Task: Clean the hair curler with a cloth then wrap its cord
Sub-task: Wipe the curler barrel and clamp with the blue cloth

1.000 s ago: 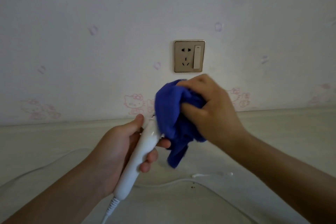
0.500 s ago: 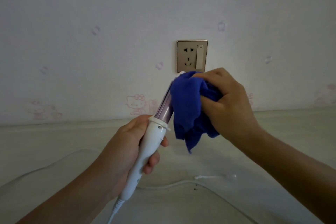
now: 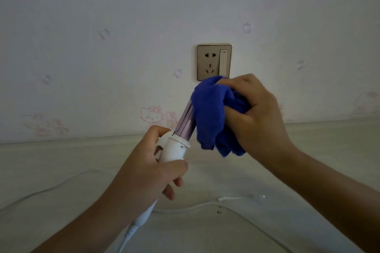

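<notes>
Near wall socket: left hand gripping hair curler by stiff handle; right hand squeezing soft cloth around smooth barrel.

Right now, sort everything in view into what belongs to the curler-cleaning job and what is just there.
Part of the job:
- hair curler, gripped by the left hand
- blue cloth, bunched around the barrel by the right hand
- white cord, loose on the surface

Just there:
- wall socket, nothing plugged in
- cartoon cat wallpaper print
</notes>
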The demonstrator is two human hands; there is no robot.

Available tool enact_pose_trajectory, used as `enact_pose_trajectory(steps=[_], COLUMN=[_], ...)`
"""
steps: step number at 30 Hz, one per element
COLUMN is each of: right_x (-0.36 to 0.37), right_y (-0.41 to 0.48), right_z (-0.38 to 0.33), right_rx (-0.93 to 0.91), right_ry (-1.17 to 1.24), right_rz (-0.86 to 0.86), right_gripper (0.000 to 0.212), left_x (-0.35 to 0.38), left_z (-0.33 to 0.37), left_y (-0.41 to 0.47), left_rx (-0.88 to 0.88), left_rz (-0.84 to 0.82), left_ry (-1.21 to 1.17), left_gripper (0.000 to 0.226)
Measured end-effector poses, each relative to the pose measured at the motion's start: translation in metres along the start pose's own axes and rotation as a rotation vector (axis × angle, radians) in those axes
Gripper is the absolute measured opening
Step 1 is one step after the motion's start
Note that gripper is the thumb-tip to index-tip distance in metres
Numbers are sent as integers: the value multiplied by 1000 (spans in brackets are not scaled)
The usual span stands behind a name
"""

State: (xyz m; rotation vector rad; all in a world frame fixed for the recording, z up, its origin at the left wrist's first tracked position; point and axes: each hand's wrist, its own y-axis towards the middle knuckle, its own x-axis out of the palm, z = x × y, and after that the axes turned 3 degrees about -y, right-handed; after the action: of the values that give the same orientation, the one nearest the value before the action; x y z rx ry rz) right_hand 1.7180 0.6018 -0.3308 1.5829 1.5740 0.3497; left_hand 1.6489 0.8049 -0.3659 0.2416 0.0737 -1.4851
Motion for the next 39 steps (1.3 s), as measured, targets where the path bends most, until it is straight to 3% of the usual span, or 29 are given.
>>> enact_pose_trajectory(steps=[4, 8, 10, 16, 19, 22, 27, 31, 34, 37, 39], right_x=[24, 11, 1, 26, 20, 7, 24, 16, 2, 11, 23], right_y=[-21, -4, 3, -23, -11, -2, -27, -11, 0, -15, -27], right_z=[-1, 1, 1, 2, 6, 7, 3, 9, 10, 2, -1], right_rx=[-44, -27, -16, -32, -20, 17, -55, -24, 17, -24, -66], right_ry=[-48, -21, 14, -45, -49, -9, -19, -59, -59, -57, -87], right_rz=[-204, -81, 4, -226, -143, -31, -223, -96, 23, -97, -179], right_gripper=[31, 30, 32, 32, 27, 33, 33, 28, 37, 25, 31], left_x=[-3, -1, 1, -1, -2, 1, -5, -12, -7, -2, -4], left_z=[3, 2, -2, -3, 2, 2, 1, 0, -2, -1, -1], left_y=[0, -5, -6, -2, -4, -10, -9, -8, -11, -10, -8], left_rx=[82, 51, 53, 29, 95, 113, 108, 112, 76, -28, -122], left_rz=[105, 81, 88, 71, 32, 18, -45, -106, -119, -129, -173], left_ry=[67, 38, 77, 54, 57, 81, 49, 42, -34, -258, -464], left_gripper=[43, 55, 50, 28, 8, 13, 13, 11, 26, 27, 24])
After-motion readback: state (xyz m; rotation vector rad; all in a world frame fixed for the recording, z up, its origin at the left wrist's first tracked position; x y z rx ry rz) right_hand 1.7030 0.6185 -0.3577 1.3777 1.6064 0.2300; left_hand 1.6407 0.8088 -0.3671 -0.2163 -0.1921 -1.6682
